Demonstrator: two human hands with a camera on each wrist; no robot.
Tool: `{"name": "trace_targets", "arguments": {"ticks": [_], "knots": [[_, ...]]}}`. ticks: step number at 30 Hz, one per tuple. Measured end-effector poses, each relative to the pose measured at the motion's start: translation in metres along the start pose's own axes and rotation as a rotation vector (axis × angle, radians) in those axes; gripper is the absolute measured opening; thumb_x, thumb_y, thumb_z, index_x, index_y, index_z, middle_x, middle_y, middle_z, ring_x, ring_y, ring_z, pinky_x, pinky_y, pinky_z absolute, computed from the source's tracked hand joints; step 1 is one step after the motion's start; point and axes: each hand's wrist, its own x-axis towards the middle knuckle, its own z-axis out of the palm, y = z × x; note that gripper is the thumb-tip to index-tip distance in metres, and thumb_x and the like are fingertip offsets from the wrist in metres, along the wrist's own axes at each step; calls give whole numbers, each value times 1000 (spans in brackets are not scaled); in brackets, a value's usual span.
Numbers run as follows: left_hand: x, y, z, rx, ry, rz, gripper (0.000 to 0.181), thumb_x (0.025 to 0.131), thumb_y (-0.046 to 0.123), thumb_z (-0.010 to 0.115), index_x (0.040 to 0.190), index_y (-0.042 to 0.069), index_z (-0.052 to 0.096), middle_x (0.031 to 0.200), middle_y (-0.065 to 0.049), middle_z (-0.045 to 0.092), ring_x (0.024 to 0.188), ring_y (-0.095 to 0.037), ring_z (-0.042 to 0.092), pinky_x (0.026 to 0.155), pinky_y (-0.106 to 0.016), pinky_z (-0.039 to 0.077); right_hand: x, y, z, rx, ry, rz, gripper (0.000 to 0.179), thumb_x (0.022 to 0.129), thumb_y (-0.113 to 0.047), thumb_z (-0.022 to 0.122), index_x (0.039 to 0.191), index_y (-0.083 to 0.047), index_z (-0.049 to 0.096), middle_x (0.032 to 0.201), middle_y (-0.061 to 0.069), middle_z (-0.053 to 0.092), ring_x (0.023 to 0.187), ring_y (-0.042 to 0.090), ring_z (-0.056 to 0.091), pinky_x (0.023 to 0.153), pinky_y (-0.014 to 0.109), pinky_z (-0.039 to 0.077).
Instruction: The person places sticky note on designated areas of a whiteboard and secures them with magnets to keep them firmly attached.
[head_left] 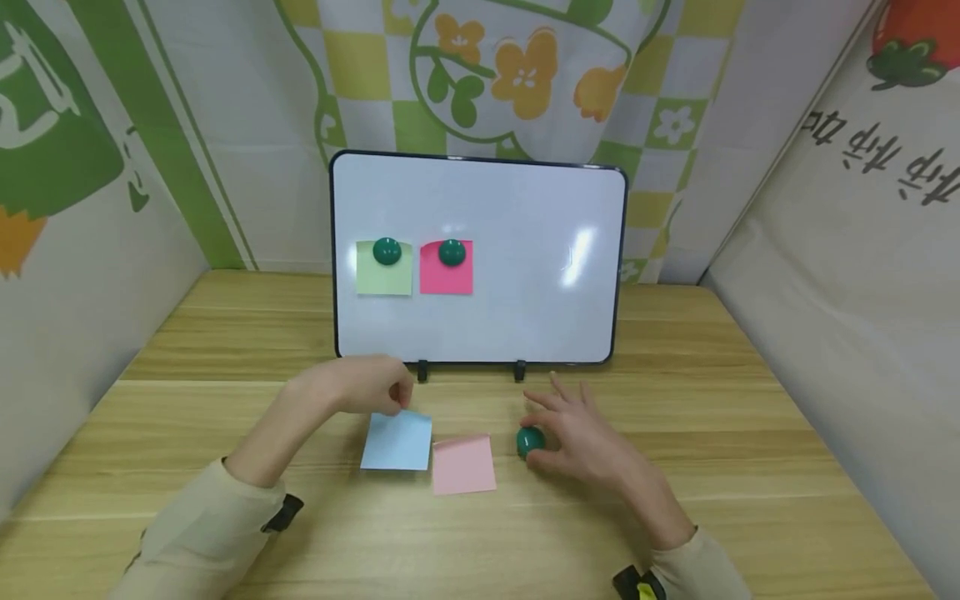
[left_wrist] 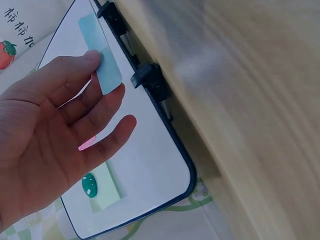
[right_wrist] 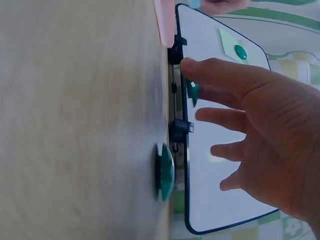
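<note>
My left hand (head_left: 360,385) pinches the top edge of a light blue sticky note (head_left: 397,442) between thumb and fingers. The left wrist view shows the blue note (left_wrist: 100,54) hanging from the thumb and fingertips. To the right, my right hand (head_left: 581,437) holds a round green magnet (head_left: 530,442) between thumb and index finger, its other fingers spread. This magnet (right_wrist: 193,92) appears edge-on in the right wrist view. Another green magnet (right_wrist: 165,172) lies on the table below that hand, hidden in the head view. Between the hands lies a pale pink sticky note (head_left: 464,467).
A black-framed whiteboard (head_left: 525,208) stands at the back on black feet (head_left: 520,371). On its left half, green magnets hold a light green note (head_left: 384,281) and a bright pink note (head_left: 446,279). Printed cloth (head_left: 225,125) surrounds the wooden table (head_left: 750,467) at back and sides.
</note>
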Motion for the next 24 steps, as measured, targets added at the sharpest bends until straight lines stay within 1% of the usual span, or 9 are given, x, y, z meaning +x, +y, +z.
{"name": "trace_targets", "arguments": {"ticks": [5,8,10,13,15,19,24], "knots": [[9,5,-10,32,90,76,11,91,6,62,94,11,71,87,2,64,82,-14,56,75,-28,51,5,-2,-7,-151,110,-65,41,79,-31,83,116,-15,72,145,10,54,147,46,27,112,77,9],[15,7,-14,53,155,125,11,91,4,62,93,10,71,86,1,64,81,-14,56,75,-28,51,7,-3,-10,-193,156,-84,40,79,-30,83,115,-16,72,140,8,59,145,44,32,111,77,13],[18,9,-17,66,195,141,11,90,3,61,92,9,71,86,1,64,80,-14,56,75,-28,51,8,-3,-11,-220,182,-95,39,79,-29,84,114,-17,72,138,6,60,145,43,33,111,77,13],[22,13,-22,75,232,136,11,90,4,62,94,9,72,87,0,65,81,-15,57,76,-29,52,10,-3,-12,-264,223,-117,39,77,-28,85,113,-17,72,138,5,59,146,42,32,111,78,12],[25,16,-24,75,242,128,12,91,4,62,96,9,72,88,-1,66,82,-16,57,77,-29,53,12,-2,-12,-297,251,-133,40,76,-28,86,112,-17,73,139,5,58,146,43,31,110,79,12],[32,18,-29,64,257,132,13,92,5,61,98,8,73,91,-2,67,83,-17,58,78,-30,54,15,-2,-15,-350,309,-154,40,75,-27,87,110,-17,73,139,6,58,145,44,32,108,80,15],[43,21,-37,52,317,148,13,93,6,62,99,8,73,93,-3,67,84,-18,59,77,-30,54,18,-1,-20,-390,352,-166,39,74,-26,87,110,-17,74,134,5,60,144,42,34,109,79,14]]}}
